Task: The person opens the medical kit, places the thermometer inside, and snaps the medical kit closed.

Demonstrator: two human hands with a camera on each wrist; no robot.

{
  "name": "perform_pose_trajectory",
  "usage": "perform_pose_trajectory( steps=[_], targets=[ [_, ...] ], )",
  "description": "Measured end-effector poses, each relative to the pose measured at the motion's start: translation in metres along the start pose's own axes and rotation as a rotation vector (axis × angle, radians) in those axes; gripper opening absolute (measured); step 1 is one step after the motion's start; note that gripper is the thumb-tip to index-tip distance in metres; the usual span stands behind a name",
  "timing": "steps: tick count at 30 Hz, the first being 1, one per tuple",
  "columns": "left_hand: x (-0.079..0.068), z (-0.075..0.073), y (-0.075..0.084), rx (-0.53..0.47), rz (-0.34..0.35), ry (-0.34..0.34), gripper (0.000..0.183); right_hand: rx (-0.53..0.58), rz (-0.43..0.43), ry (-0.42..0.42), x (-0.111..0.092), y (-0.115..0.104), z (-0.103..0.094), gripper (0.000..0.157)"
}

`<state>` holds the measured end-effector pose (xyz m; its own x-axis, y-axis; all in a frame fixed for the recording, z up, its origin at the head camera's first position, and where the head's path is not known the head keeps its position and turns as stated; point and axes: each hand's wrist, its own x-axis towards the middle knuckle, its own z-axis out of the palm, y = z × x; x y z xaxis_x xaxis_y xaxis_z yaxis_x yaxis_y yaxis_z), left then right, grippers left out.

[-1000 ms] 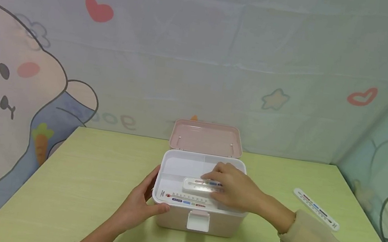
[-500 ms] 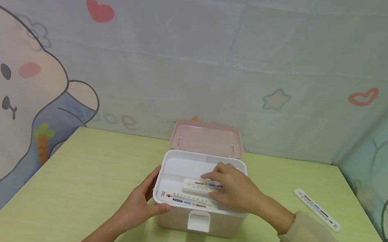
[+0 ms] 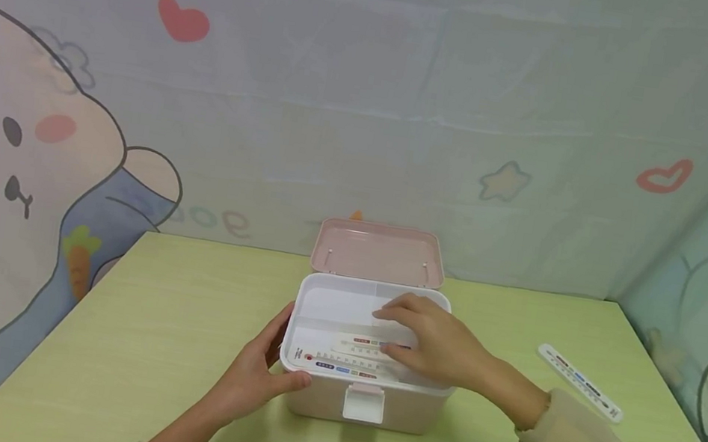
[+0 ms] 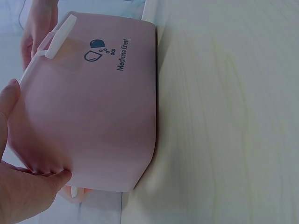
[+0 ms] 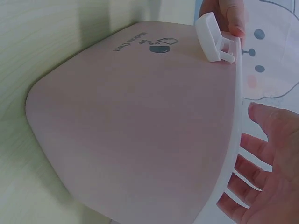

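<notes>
A pink medicine box with its lid raised stands on the table; "Medicine Chest" is printed on its front in the left wrist view. My left hand grips its left front corner, thumb at the front rim and fingers along the side. In the white inner tray, a strip thermometer lies along the front edge. Just behind it lies a second thermometer, partly hidden by my right hand. That hand hovers over the tray's right part, thumb and fingers spread apart, nothing visibly held.
A third strip thermometer lies slanted on the table to the right. The white latch hangs at the box's front. Behind the table hangs a printed cloth.
My right hand has let go of the second thermometer, which now lies lower, closer to the front one. Thumb and fingers have parted and the hand has shifted slightly right. The left hand stays put.
</notes>
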<state>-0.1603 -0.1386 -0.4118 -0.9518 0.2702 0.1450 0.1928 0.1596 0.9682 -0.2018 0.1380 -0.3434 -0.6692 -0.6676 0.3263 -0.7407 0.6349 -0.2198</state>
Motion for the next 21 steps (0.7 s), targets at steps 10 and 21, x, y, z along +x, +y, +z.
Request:
perform_pose_trajectory(
  steps=[10,21],
  targets=[
    [0.001,-0.001,-0.004,0.001,0.006,-0.002,0.103,0.046,0.038,0.027,-0.012,-0.002,-0.012,0.041],
    [0.001,0.000,-0.004,0.000,0.006,-0.002,0.103,0.079,0.013,0.109,-0.025,0.007,-0.022,0.043]
  ],
)
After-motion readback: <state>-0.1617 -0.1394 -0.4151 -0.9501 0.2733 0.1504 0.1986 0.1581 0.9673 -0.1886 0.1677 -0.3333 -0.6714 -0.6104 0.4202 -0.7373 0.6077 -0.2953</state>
